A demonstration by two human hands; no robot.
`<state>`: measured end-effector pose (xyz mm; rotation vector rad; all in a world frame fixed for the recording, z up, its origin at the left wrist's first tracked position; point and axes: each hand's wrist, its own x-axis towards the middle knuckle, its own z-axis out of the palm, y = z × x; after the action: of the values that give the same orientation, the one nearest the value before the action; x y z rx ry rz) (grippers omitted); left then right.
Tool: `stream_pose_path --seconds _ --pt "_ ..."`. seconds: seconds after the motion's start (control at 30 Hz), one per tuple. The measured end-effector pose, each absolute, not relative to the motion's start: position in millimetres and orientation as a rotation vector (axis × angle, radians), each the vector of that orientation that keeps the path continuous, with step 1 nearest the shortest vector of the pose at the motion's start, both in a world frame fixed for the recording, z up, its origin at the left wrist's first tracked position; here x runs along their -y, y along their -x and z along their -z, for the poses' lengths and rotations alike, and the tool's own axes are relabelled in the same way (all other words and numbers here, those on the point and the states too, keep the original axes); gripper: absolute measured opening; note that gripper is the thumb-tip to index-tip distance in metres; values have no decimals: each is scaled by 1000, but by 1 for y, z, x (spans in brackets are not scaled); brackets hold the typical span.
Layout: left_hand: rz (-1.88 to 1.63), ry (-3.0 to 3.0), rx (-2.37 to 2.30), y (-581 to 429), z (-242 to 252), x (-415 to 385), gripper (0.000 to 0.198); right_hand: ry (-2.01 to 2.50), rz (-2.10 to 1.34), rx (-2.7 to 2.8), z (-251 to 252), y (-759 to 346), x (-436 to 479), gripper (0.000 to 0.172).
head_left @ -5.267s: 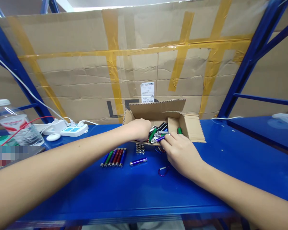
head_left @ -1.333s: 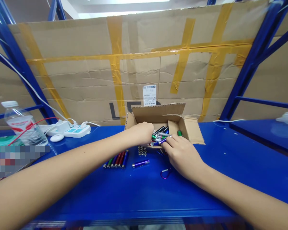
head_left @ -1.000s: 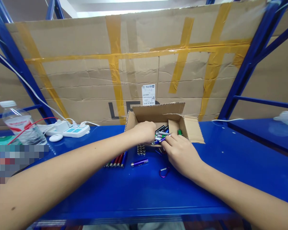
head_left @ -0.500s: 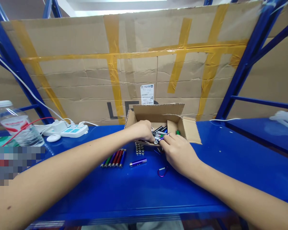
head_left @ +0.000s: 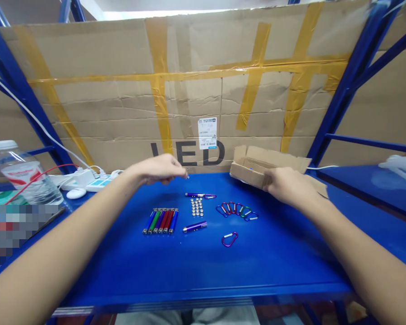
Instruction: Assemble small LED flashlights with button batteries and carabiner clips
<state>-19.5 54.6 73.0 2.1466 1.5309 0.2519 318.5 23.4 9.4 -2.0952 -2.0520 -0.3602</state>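
Observation:
My left hand point(head_left: 164, 169) is raised over the back of the table, fingers pinched. A tiny shiny bit shows at its fingertips, too small to name. With my right hand point(head_left: 288, 183) I grip the front of an open cardboard box point(head_left: 248, 175), which stands tilted at the back right. Between my arms lie a row of coloured metal tubes point(head_left: 160, 221), a single purple pen-like light point(head_left: 195, 226), and another purple one with a carabiner clip point(head_left: 200, 195). Rows of button cells point(head_left: 196, 207) sit beside them. Several carabiners point(head_left: 237, 209) form an arc, with a purple carabiner point(head_left: 229, 239) nearer me.
A water bottle point(head_left: 27, 174) and a white power strip point(head_left: 99, 182) with cables stand at the left. Behind the blue table point(head_left: 203, 271) rises a large taped cardboard panel point(head_left: 122, 108). Blue rack posts point(head_left: 345, 90) frame both sides.
The box has moved from the middle to the back right with my right hand on it. My left hand has come out of the box and moved left, uncovering the button cells and carabiners.

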Motion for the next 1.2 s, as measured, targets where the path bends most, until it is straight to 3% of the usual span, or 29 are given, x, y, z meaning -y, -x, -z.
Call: stream_pose_path --seconds 0.17,0.33,0.5,0.57,0.77,1.2 --pt "-79 -2156 -1566 26 -24 -60 21 2259 209 2080 -8 -330 -28 17" --pt "66 -2252 -1563 19 -12 -67 22 2222 9 2157 -5 -333 -29 18" --pt "86 -2260 -1554 20 -4 -72 21 2113 227 2062 -20 -324 -23 35" --pt "71 -2268 -1537 20 -3 -71 20 1934 304 2023 -29 -307 -15 32" --pt "0 -2305 -1494 24 -8 -59 17 1262 -117 2554 -34 -219 13 10" --pt "-227 -2287 -1373 40 -7 -61 19 1024 -120 2387 14 -195 -12 14"
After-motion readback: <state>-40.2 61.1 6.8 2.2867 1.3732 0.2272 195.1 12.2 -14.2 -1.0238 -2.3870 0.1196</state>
